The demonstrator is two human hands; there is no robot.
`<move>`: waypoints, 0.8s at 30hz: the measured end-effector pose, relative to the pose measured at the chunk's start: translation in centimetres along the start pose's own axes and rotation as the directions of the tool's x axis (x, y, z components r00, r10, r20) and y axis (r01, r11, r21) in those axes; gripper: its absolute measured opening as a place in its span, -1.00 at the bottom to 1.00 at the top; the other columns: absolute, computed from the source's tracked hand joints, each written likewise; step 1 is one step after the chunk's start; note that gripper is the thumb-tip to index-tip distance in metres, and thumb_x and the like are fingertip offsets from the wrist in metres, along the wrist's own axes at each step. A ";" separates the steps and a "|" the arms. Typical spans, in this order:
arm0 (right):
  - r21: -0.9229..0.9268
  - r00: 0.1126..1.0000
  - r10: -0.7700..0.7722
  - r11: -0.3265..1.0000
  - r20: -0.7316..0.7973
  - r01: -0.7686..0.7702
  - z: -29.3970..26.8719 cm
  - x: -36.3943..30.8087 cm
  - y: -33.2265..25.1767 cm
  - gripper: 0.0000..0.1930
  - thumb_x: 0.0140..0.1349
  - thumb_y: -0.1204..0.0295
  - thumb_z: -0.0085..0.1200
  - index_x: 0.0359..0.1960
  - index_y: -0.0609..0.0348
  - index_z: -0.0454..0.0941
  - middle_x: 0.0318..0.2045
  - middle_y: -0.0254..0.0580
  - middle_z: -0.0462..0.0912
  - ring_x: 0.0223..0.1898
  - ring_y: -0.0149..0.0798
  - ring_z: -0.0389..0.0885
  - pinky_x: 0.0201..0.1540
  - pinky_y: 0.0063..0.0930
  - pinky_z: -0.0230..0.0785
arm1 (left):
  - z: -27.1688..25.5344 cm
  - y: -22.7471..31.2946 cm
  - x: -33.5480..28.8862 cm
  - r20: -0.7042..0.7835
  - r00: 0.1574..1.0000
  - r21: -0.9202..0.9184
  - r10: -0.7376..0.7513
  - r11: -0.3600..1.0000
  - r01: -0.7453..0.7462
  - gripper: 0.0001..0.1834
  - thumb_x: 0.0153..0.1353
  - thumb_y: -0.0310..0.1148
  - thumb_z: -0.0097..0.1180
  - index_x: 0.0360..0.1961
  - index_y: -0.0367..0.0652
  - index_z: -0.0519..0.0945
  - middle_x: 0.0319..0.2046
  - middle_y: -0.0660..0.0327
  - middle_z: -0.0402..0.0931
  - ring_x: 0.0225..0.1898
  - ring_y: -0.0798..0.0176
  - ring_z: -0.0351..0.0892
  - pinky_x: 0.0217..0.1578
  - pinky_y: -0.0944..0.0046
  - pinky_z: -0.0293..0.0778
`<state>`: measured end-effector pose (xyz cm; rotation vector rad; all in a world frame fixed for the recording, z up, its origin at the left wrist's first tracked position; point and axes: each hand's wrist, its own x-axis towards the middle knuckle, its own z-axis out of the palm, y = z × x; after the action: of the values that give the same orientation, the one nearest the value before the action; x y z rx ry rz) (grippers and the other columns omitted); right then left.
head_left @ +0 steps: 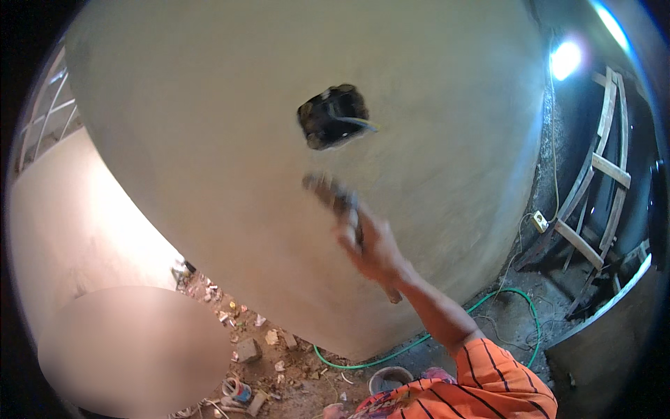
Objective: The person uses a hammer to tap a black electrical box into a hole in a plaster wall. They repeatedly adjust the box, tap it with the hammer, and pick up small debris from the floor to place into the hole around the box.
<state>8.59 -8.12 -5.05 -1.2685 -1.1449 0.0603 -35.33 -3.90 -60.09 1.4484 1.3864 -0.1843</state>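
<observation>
At the upper left of the frame, thin straight bars form a lattice (50, 119), and under it a pale, smooth wall (77, 216) glows in the light. Lower left, brown rubble (272, 338) lies rough and crumbly on the floor, with a squarish grey block (248, 350) in it. A broad wall (209, 160) of grey-beige plaster, bowed by the lens, fills the centre, its face mostly even and faintly streaked. My right hand (373, 244) is closed around the handle of what looks like a brush (328, 191), just below the middle of the frame; its dark brown head is motion-blurred, and the narrow handle slants down past my palm. I cannot tell how my left hand is. Just above the brush, a rough-edged, squarish black recess (328, 119) has a pale wire (357, 123) poking out. Below my forearm stands a round bucket (388, 378). My sleeve (499, 370) is orange cloth with dark stripes; beside it loops a smooth green hose (537, 318). Far right leans a ladder-like frame (611, 170) of worn planks.
</observation>
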 end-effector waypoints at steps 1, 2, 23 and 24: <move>-0.029 0.995 -0.010 0.999 0.101 0.013 0.0 -1.7 1.1 -0.68 0.14 0.22 0.05 -0.16 0.14 0.37 -0.57 0.12 0.50 -0.49 0.20 0.52 -0.45 -0.06 0.33 | 0.2 0.4 -0.1 0.018 0.999 -0.151 -0.040 0.988 0.043 -0.74 0.09 -0.21 0.07 -0.28 -0.14 0.56 -0.40 0.15 0.58 -0.38 0.12 0.56 -0.38 0.11 0.44; -0.065 0.980 -0.011 0.998 0.197 0.025 -0.5 -3.4 2.2 -0.69 0.13 0.22 0.06 -0.18 0.11 0.38 -0.58 0.10 0.51 -0.50 0.19 0.52 -0.46 -0.06 0.33 | 0.2 1.2 0.0 0.031 0.998 -0.263 -0.058 0.963 0.064 -0.74 0.09 -0.23 0.07 -0.26 -0.15 0.55 -0.41 0.14 0.58 -0.39 0.11 0.55 -0.39 0.11 0.44; -0.707 -0.159 0.876 0.248 0.456 -0.662 -5.4 -39.6 19.9 -0.66 -0.06 0.15 0.15 -0.28 0.05 0.65 -0.27 -0.13 0.66 -0.24 -0.10 0.64 -0.22 -0.20 0.46 | 11.9 29.2 -4.3 0.369 0.916 0.342 -0.157 0.939 0.023 -0.31 0.13 -0.22 0.01 0.29 -0.15 0.15 0.10 0.06 0.37 0.01 0.15 0.46 -0.06 0.22 0.34; -0.721 -0.176 0.884 0.223 0.433 -0.656 -5.9 -40.2 19.5 -0.68 -0.05 0.16 0.15 -0.29 0.04 0.65 -0.27 -0.13 0.66 -0.24 -0.10 0.64 -0.21 -0.20 0.46 | 12.5 28.7 -3.9 0.443 0.876 0.266 -0.189 0.961 0.073 -0.32 0.15 -0.24 0.00 0.29 -0.15 0.14 0.11 0.05 0.34 0.00 0.15 0.46 -0.09 0.23 0.37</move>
<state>3.43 -29.19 -44.57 -2.1646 -0.8416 1.8242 -7.27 -8.39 -46.44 1.3850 1.0858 -0.7655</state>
